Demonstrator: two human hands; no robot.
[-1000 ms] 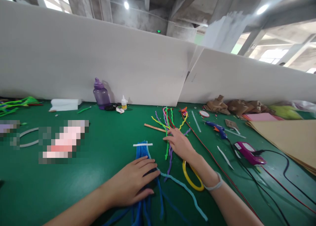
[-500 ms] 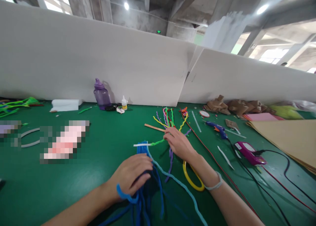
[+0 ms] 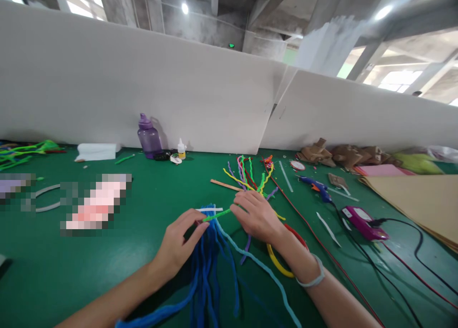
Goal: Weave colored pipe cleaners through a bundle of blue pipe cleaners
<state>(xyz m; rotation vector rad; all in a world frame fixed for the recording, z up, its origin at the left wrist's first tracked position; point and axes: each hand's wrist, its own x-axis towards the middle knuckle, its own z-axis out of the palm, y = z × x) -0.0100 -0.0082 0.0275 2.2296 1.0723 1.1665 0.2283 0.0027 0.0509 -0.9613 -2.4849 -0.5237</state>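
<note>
Green table (image 3: 157, 189); green stem (image 3: 219, 215) between left hand (image 3: 179, 239) and right hand (image 3: 257, 216), fingers clamped on it.

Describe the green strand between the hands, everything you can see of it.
The green strand is bright, thin and slightly fuzzy-looking, like a pipe cleaner. Its visible stretch is nearly straight, rising gently toward the right. The left hand pinches it between thumb and fingers; its other end disappears into the fingers of the right hand. It crosses over the blue strands; whether it touches them is unclear.
</note>
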